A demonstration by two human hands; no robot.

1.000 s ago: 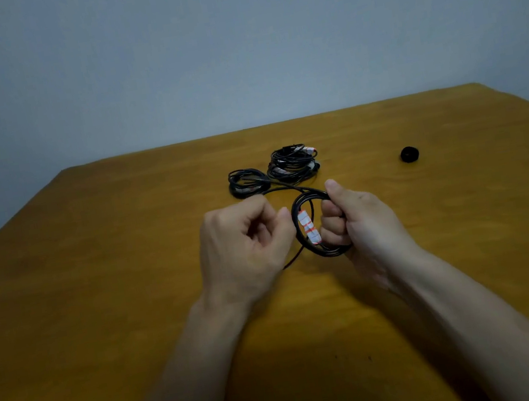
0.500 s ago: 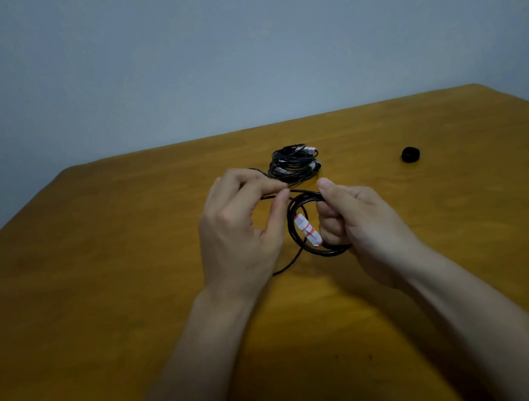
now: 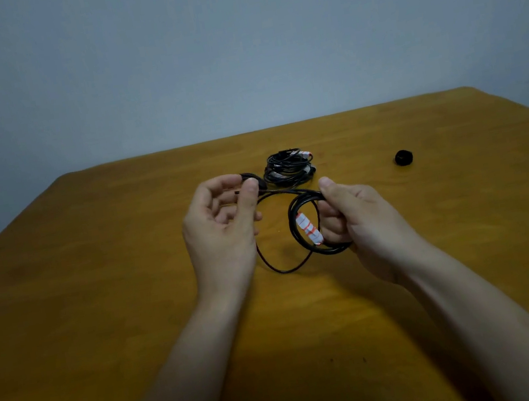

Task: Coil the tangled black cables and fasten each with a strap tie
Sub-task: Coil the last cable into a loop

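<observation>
Right, over on the left of the wooden table (image 3: 98, 296), the left hand (image 3: 222, 227) is up off the surface, palm turned toward the camera. Its fingers are curled, with thumb and forefinger pinching the black cable (image 3: 284, 271) close to what looks like its free end. Just behind those fingertips a dark loop (image 3: 262, 183) peeks out, mostly hidden, so I cannot tell what it belongs to.

From the pinch, the cable runs rightward in a straight line to the other hand, while a slack length droops in a wide curve down to the tabletop between the two wrists.

In the middle, on the far side, sits a bundle of black cables (image 3: 287, 169), already wound.

Nearer, the coil (image 3: 291, 218) stands upright, a white tag with red stripes (image 3: 309, 231) wrapped round its left side. The right hand (image 3: 359, 220) grips that coil on its right side, fingers closed through the loops and thumb pressing on top.

Further right, well apart from everything, a small black round object (image 3: 403, 157) lies on the wood.
</observation>
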